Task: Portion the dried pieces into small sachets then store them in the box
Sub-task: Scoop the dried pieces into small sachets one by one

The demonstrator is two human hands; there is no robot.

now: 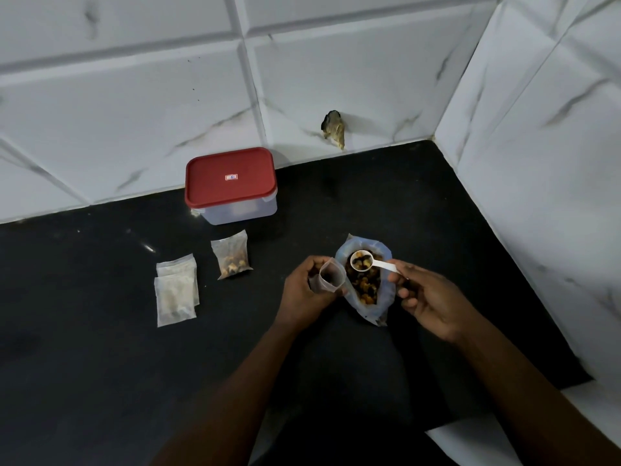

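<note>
My left hand point(307, 290) grips a small clear sachet point(331, 275) with its mouth held open and facing up. My right hand point(426, 299) pinches the handle of a white scoop point(364, 262) whose bowl holds dried pieces. The scoop hovers over a large open plastic bag point(379, 307) full of brown and yellow dried pieces, just right of the sachet. One filled sachet point(232, 255) lies on the black counter to the left. A clear box with a red lid point(231, 178) stands shut near the wall.
Two empty sachets point(176, 290) lie overlapped at the left on the black counter point(100, 348). White marble-look tiled walls close the back and right side. A broken hole in the tile point(333, 127) shows behind. The counter ends at the lower right.
</note>
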